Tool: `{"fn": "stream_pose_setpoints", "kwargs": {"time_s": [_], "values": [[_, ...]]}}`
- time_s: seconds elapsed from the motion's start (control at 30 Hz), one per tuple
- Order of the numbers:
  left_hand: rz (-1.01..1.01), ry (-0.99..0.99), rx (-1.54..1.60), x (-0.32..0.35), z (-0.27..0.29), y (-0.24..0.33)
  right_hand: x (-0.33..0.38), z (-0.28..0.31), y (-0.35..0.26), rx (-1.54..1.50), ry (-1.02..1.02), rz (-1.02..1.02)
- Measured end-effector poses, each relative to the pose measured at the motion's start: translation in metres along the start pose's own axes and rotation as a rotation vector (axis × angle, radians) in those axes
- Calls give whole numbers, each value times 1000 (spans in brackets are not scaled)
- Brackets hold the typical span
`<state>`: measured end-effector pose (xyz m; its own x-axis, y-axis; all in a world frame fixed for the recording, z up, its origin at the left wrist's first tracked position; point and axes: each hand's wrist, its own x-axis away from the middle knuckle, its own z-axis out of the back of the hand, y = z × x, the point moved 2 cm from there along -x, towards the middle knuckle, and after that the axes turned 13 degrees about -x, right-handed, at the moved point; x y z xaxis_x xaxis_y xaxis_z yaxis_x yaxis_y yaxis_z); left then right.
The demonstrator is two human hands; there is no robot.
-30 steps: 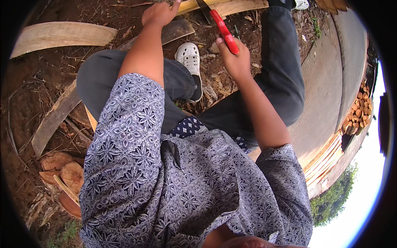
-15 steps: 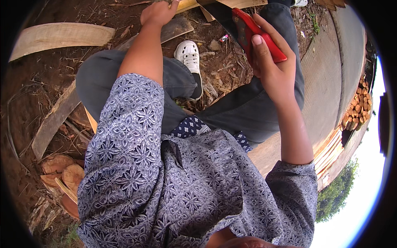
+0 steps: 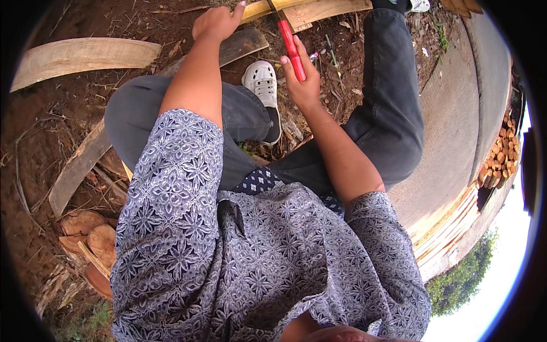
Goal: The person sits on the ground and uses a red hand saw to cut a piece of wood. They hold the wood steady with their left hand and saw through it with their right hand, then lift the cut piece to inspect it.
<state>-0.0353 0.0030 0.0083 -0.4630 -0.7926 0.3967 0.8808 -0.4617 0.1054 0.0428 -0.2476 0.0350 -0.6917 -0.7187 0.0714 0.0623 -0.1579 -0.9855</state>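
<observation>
In my right hand (image 3: 303,85) is the red handle of a handsaw (image 3: 291,50), its fingers closed around it. The saw's dark blade shows nearly edge-on and lies across a pale yellow piece of wood (image 3: 257,11) at the top of the view. My left hand (image 3: 215,24) is closed at the left end of that wood, thumb along it; its fingertips are partly hidden. Another pale board (image 3: 325,12) lies beside the blade on the right. The blade's far end is cut off by the upper edge.
My bent legs frame the work, with a white clog (image 3: 262,82) between them. A curved pale plank (image 3: 85,60) lies at left, and a grey board (image 3: 245,45) sits under my left arm. Cut wood rounds (image 3: 102,242) are at lower left, stacked poles (image 3: 501,151) far right.
My right hand has swung left and inward with the saw, whose blade has turned from broadside to nearly edge-on. The right forearm now crosses my thigh. My left hand has barely moved.
</observation>
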Motion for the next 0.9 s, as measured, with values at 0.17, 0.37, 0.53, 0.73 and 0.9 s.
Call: {"fn": "stream_pose_setpoints", "kwargs": {"time_s": [0.17,0.37,0.53,0.73,0.9], "values": [[-81,-18,-6,-18,-32,-16,-11,10,-54,16,-55,-92],[-60,-56,3,-14,-27,-9,31,42,-156,198,-51,-74],[-58,-25,11,-13,-35,-11,45,70,-196,179,-114,-104],[-22,36,38,0,-10,-2,-9,19,-127,211,-55,-4],[-12,19,19,-2,-1,4,-79,9,-35,-1,-57,101]]}}
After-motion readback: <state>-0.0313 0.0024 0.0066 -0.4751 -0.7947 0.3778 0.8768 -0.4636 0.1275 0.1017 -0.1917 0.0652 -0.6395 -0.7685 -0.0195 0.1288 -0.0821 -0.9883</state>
